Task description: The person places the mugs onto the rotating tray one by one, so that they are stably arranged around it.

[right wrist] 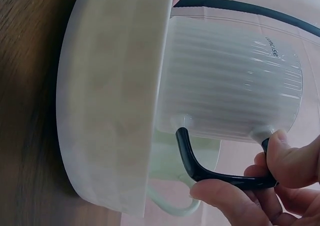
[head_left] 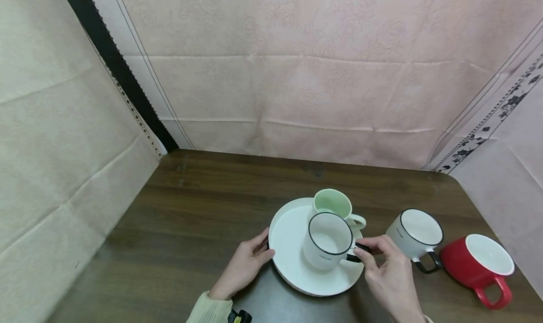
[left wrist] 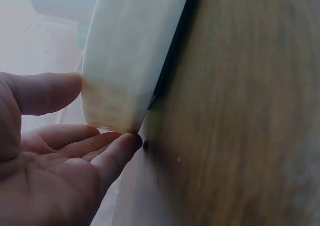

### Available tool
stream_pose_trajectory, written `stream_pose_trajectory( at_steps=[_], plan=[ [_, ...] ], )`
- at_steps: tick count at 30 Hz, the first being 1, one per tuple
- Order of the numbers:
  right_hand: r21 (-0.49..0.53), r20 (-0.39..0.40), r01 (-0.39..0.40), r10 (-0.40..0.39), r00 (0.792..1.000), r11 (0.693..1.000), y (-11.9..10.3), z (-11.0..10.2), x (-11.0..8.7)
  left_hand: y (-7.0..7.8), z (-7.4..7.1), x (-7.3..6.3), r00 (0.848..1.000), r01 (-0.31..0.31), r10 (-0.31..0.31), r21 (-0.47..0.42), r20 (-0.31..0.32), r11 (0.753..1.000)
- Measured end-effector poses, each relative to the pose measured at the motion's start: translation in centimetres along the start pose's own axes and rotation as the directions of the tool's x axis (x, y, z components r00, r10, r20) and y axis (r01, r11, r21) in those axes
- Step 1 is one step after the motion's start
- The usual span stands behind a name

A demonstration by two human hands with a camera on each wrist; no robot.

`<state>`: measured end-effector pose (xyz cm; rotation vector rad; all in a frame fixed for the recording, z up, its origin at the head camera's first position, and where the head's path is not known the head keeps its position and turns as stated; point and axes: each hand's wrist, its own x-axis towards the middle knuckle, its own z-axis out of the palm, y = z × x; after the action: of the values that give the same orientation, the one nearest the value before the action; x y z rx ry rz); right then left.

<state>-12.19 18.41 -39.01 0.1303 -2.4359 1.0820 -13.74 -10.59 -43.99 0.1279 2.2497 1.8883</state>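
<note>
Your hands are both occupied. Your left hand (head_left: 250, 261) holds the round white plate (head_left: 290, 247) at its left side, thumb against the upper rim and fingers against the lower side. Your right hand (head_left: 386, 276) pinches the black handle (right wrist: 189, 158) of the black-rimmed white mug (head_left: 324, 247) between thumb and fingers. That mug is upright over the right half of the plate; the rim hides its base in the right wrist view, so you cannot tell whether it touches.

The plate is on the bench (head_left: 169, 257), roughly midway between the left and right edges and well in from the far edge. The pale green mug (head_left: 331, 201) is on the plate's far right part, just behind the mug you hold, its handle pointing right.

Toward the bench's right edge you have a second white mug (head_left: 411, 238), also black-rimmed, with the red mug (head_left: 475, 261) just beside it, nearer that edge. Pale cloth (head_left: 297, 87) rises behind the far edge.
</note>
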Motion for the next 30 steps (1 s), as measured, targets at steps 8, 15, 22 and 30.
stream_pose_trajectory(
  at_steps=[8,15,22,30],
  plan=[
    [0.01,0.017,0.005,-0.005,1.0,1.0,-0.2,0.3,0.0,0.0,0.0,-0.1,1.0,0.007,-0.007,0.013,0.002,1.0],
    [0.021,0.035,-0.001,0.0,0.999,1.0,-0.4,0.7,0.1,0.1,0.0,-0.1,1.0,0.01,-0.009,0.03,-0.002,0.999],
    [0.049,0.04,0.022,-0.024,0.999,0.999,-0.4,1.0,0.2,-0.2,0.0,0.0,1.0,-0.016,0.016,0.021,0.009,1.0],
    [0.076,0.046,0.027,-0.03,0.998,0.997,-0.6,1.4,0.2,-0.1,-0.1,-0.1,0.999,-0.039,0.039,0.031,0.008,0.999]
  ],
)
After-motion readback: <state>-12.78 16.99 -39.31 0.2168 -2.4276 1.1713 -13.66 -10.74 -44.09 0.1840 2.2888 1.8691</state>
